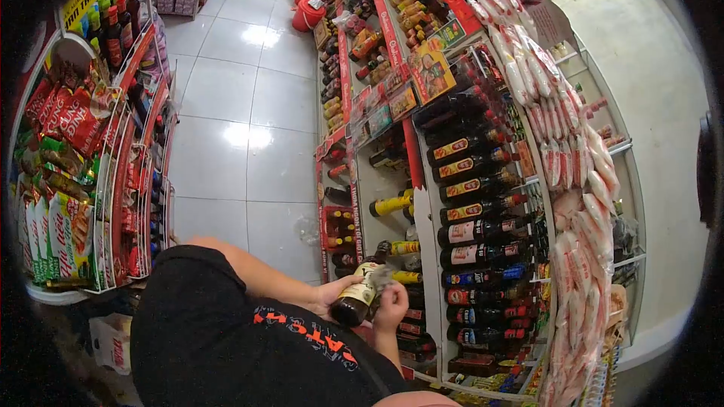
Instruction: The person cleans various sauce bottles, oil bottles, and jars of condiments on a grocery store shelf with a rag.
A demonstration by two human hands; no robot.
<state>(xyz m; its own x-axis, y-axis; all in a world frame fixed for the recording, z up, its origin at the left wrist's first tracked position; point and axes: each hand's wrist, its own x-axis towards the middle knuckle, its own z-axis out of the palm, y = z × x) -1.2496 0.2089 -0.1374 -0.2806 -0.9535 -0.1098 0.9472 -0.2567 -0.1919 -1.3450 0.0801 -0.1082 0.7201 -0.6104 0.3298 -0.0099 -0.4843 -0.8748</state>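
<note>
My left hand [336, 292] is wrapped round a dark sauce bottle [348, 310] with a cream label, held tilted in front of my black shirt. My right hand [392, 304] is closed on a small greyish cloth [382, 278], which lies against the label side of the bottle near its shoulder. The cloth partly covers the label. Just beyond both hands, yellow-labelled bottles [391, 205] stand on the shelf.
To the right, a shelf holds a long row of dark bottles [471, 234], with bagged white packets [573, 271] hanging at its end. A rack of noodle packets [68, 226] stands left. Between them runs a tiled floor [215, 158], with a red bucket [308, 15] farther off.
</note>
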